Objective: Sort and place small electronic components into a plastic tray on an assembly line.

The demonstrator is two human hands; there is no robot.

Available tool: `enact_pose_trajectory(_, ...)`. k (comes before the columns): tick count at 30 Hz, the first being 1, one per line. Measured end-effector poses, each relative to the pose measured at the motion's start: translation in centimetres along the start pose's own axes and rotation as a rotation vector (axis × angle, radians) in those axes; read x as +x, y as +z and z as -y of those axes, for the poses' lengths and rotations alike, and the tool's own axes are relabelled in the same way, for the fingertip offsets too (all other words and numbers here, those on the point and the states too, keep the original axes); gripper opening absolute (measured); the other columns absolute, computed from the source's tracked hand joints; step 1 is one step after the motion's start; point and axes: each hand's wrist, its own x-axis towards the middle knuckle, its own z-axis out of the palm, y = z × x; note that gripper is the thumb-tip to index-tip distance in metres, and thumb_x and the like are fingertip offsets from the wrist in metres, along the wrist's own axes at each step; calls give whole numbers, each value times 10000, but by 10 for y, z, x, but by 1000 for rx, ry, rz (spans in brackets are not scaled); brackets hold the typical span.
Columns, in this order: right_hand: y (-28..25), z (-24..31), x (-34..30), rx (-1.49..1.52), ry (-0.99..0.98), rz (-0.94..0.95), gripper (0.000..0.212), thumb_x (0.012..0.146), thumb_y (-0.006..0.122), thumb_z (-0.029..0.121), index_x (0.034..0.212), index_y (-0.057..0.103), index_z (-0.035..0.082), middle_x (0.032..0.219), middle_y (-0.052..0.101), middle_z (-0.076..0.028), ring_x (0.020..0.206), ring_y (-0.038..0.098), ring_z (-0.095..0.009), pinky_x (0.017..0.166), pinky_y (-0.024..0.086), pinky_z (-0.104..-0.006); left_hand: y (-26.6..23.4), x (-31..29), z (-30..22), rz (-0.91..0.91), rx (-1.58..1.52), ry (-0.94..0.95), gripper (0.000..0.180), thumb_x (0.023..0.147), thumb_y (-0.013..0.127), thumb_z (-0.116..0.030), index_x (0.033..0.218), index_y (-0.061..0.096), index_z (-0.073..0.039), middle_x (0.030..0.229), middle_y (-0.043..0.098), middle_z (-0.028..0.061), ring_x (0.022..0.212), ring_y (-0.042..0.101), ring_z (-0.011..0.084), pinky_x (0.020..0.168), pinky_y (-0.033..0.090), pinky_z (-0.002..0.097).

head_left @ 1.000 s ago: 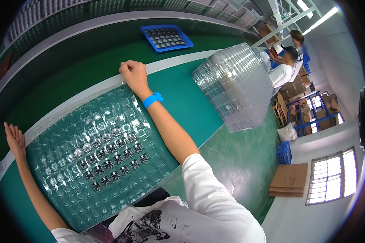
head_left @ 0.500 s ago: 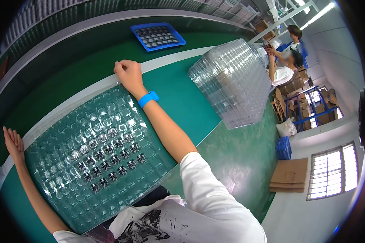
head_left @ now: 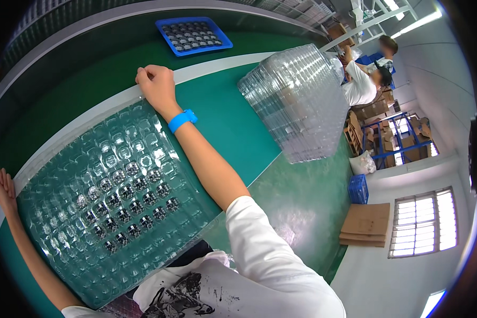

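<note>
At far right corner of clear rectangular plastic pocketed tray point(head_left: 74, 144) on green worktop point(head_left: 228, 116): bare right hand point(head_left: 157, 87), fingers curled. At far left corner: left hand point(head_left: 4, 190), fingers bent. Cannot tell if gripping. In tray's middle: small dark shiny pieces point(head_left: 135, 206). Apparent step: handling part-filled tray; next calling for level support.

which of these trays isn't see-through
The blue tray on the dark green surface, beyond the right hand; the large tray at lower left and the stacked trays at right are clear plastic.
</note>
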Motion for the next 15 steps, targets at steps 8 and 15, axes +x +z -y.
enact_pose_trajectory(8,-6,5,-2,9,33,5,263,832,607,187,688,646,-30,621,608,-191,577,596,-363,538,452,-421,10,-9,-1,75,-36,-22,431,1014,432,-398,659,357,-165,519,279,-37,332,184,68,275,140,229)
enact_pose_trajectory(15,-5,-1,0,3,8,-7,271,856,585,157,684,663,-39,554,598,-121,502,551,-176,509,409,-319,30,-23,-12,83,-2,-43,449,1017,419,-400,649,323,-161,510,249,-38,335,167,75,276,136,233)
